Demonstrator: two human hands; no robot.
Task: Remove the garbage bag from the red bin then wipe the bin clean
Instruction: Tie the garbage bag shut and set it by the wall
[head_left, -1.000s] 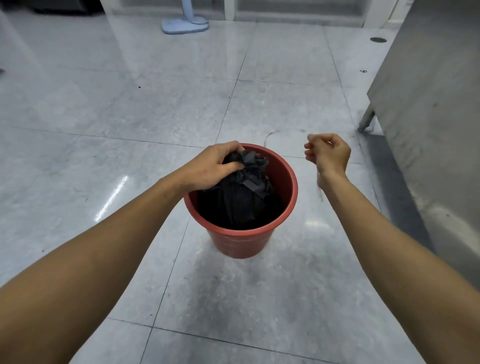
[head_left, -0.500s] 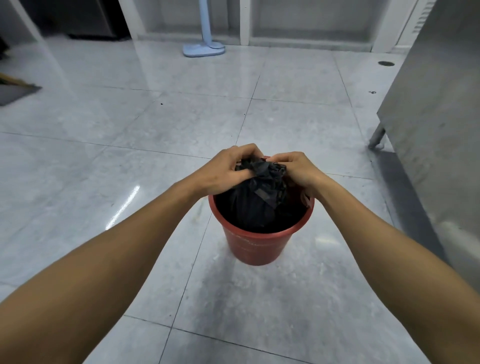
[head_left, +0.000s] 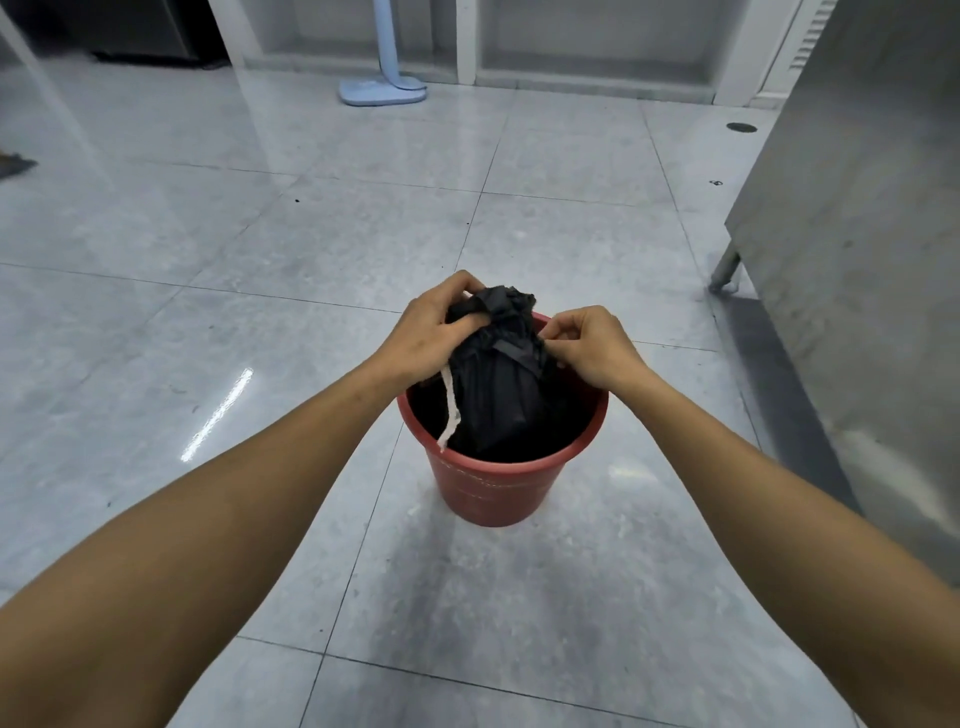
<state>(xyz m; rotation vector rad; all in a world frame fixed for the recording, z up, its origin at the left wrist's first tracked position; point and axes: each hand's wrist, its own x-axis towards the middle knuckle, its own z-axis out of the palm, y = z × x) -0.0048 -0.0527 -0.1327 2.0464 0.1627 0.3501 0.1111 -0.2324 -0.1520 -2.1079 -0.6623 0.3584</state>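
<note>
Garbage bag (head_left: 498, 384), black and gathered to a bunched neck, sits inside the red bin (head_left: 496, 488), its crumpled top rising above the rim. My left hand (head_left: 431, 332) is at the far-left side of that neck, fingers curled tightly around the gathered plastic. My right hand (head_left: 587, 345) is on the neck's right side, fingertips drawn together and pinching the plastic just above the bin's rim. I cannot tell exactly how much material is caught in that pinch. A white cord (head_left: 451, 410) hangs from under my left hand down across the bag to the bin's near-left rim. The bag looks matte and creased, with a flat dark band across its front. The bin is a round, tapered plastic pail standing upright on a pale grey tiled floor (head_left: 260, 260). Right of the bin stands a grey metal cabinet (head_left: 857, 234) on a short leg. Well beyond the bin, by the far wall, is a light blue stand base (head_left: 382, 93).
</note>
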